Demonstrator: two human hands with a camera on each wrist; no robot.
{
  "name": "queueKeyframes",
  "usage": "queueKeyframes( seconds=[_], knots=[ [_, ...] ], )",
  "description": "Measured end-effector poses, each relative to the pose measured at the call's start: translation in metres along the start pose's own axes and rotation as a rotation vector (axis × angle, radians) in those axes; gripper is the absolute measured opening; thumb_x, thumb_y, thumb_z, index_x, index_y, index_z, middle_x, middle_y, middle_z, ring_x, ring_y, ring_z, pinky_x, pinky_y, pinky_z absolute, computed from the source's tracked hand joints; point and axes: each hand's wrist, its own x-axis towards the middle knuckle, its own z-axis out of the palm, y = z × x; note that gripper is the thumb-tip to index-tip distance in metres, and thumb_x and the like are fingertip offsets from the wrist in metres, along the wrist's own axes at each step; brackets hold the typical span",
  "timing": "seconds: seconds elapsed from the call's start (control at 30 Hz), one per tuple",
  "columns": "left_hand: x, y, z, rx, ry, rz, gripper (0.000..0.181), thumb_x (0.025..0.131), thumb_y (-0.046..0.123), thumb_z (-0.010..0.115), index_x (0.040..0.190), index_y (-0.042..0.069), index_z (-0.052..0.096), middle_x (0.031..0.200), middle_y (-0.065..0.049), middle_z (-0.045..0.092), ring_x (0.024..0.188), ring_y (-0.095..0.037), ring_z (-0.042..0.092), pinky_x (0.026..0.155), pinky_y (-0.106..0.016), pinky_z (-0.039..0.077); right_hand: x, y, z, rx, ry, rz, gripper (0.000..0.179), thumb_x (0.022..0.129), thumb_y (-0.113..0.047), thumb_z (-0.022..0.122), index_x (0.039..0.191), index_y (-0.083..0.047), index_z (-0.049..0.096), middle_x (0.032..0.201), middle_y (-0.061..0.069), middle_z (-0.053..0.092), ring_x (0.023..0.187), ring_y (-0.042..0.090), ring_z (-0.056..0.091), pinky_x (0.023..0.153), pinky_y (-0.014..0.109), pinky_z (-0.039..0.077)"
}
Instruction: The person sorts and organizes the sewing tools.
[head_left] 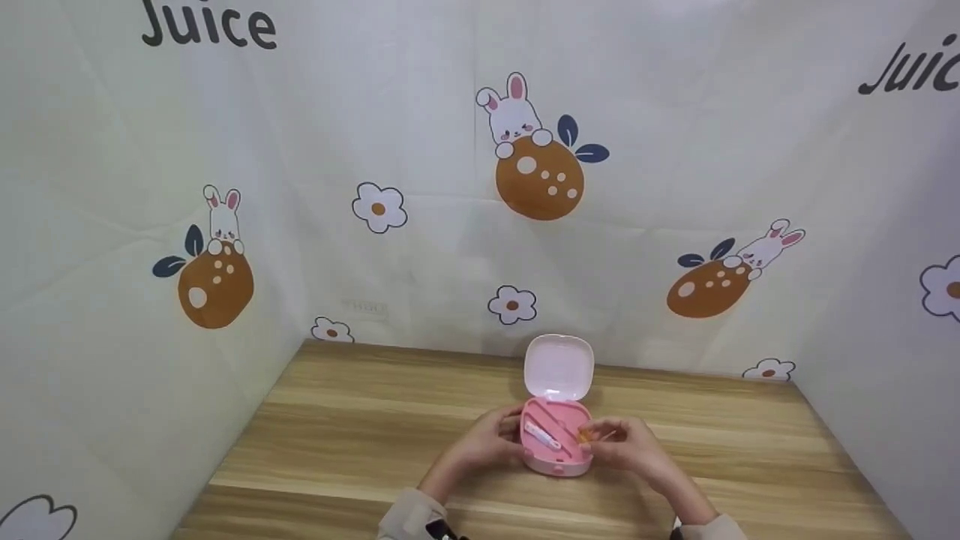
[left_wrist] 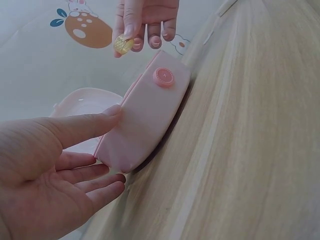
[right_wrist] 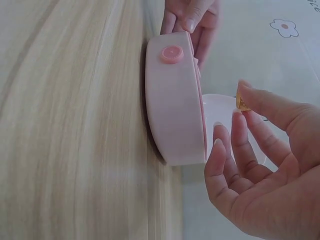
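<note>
A small pink case [head_left: 556, 467] stands on the wooden table with its pale lid [head_left: 559, 366] raised at the back. In its pink inner tray lies a short white stick with print on it [head_left: 543, 436], set at a slant. My left hand [head_left: 486, 439] holds the case's left side, thumb at the front edge and fingers along the side. Over the right part of the tray, my right hand [head_left: 630, 446] pinches a small, translucent amber-yellow piece [right_wrist: 242, 104] between thumb and fingertip. A round pink button [left_wrist: 163, 77] shows on the case's front.
Wood-grain tabletop [head_left: 360, 420] stretches out on both sides of the case. A pale cloth [head_left: 435, 255] printed with rabbits, oranges and flowers stands behind the table and along both sides. The raised lid comes close to the cloth at the back.
</note>
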Motion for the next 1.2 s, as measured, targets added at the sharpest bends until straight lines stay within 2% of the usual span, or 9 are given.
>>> queueKeyframes(
  seconds=[0.13, 0.47, 0.87, 1.2],
  knots=[
    [0.001, -0.001, 0.0, -0.013, -0.014, 0.029, 0.082, 0.081, -0.013, 0.076, 0.154, -0.016, 0.037, 0.151, -0.037, 0.05, 0.138, -0.048, 0.055, 0.111, -0.047, 0.054, 0.003, 0.0, 0.004, -0.018, 0.005, -0.022, 0.034, 0.087, -0.002, 0.08, 0.115, 0.015, 0.07, 0.091, 0.004, 0.071, 0.079, 0.01, 0.063, 0.067, 0.018, 0.055],
    [0.002, -0.002, 0.0, -0.024, -0.023, 0.026, 0.082, 0.081, -0.015, 0.073, 0.154, -0.017, 0.036, 0.152, -0.037, 0.049, 0.139, -0.048, 0.054, 0.11, -0.047, 0.054, 0.009, -0.004, 0.014, -0.03, 0.005, -0.043, 0.031, 0.085, -0.001, 0.08, 0.11, 0.014, 0.072, 0.091, 0.006, 0.072, 0.079, 0.012, 0.064, 0.067, 0.018, 0.055],
    [0.003, -0.002, 0.0, -0.032, -0.014, 0.017, 0.082, 0.08, -0.016, 0.072, 0.154, -0.015, 0.037, 0.153, -0.036, 0.048, 0.142, -0.048, 0.051, 0.11, -0.047, 0.054, 0.016, -0.003, 0.021, -0.029, -0.013, -0.113, 0.028, 0.085, 0.003, 0.079, 0.107, 0.017, 0.071, 0.096, 0.024, 0.075, 0.081, 0.01, 0.064, 0.068, 0.017, 0.055],
    [0.002, -0.001, 0.0, -0.035, -0.007, -0.003, 0.084, 0.08, -0.016, 0.072, 0.155, -0.014, 0.036, 0.153, -0.037, 0.048, 0.143, -0.049, 0.049, 0.113, -0.05, 0.051, 0.024, -0.009, 0.03, -0.061, -0.017, -0.168, 0.024, 0.084, 0.003, 0.081, 0.104, 0.013, 0.074, 0.091, 0.017, 0.073, 0.077, 0.004, 0.06, 0.066, 0.015, 0.051]
  ],
)
